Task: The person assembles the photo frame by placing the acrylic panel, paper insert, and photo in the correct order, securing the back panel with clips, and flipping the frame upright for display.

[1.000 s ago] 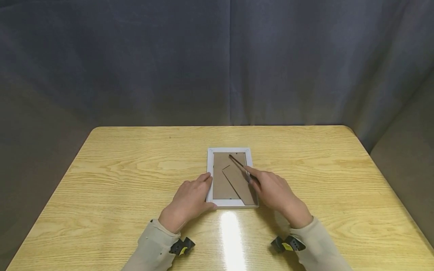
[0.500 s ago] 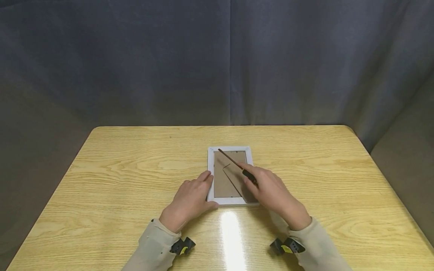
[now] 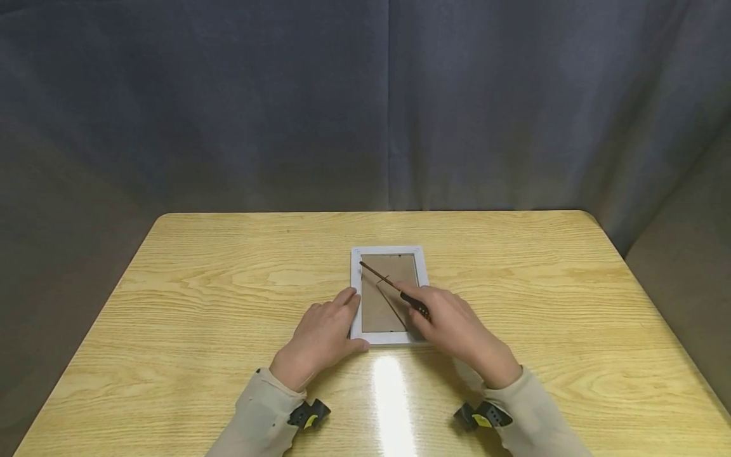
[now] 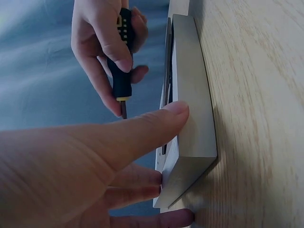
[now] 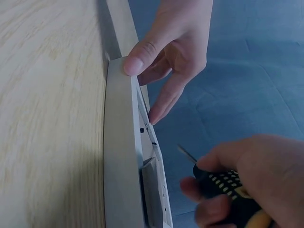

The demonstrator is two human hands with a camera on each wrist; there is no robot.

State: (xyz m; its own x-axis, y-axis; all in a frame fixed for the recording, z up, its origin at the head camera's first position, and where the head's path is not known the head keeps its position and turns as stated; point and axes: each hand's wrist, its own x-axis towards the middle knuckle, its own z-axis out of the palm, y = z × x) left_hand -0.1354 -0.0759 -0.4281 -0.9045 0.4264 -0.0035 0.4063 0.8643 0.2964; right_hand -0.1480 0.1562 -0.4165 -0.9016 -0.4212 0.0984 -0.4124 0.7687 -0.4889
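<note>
A white picture frame (image 3: 388, 338) lies back side up on the table, its brown backing board (image 3: 372, 311) and stand leg (image 3: 401, 311) showing. My left hand (image 3: 321, 335) holds its near left corner, thumb against the near edge (image 4: 195, 90) and fingers along the left side. Above the backing, my right hand (image 3: 464, 325) grips a screwdriver by its black and yellow handle (image 4: 124, 52). The thin shaft (image 3: 379, 275) points left, its tip at the upper part of the frame's left inner edge. Whether the tip touches is hard to tell. Small dark tabs (image 5: 142, 130) show along the inner edge.
The wood-grain table (image 3: 228, 285) extends around the frame on all sides. Dark grey curtains (image 3: 285, 108) hang behind and beside it. A black wrist device (image 3: 482, 416) sits at each sleeve cuff, and a bright reflection crosses the near tabletop.
The screwdriver tip has swung from the upper middle of the backing to the left inner edge, with the right hand shifting slightly left. The left hand keeps its hold at the corner.
</note>
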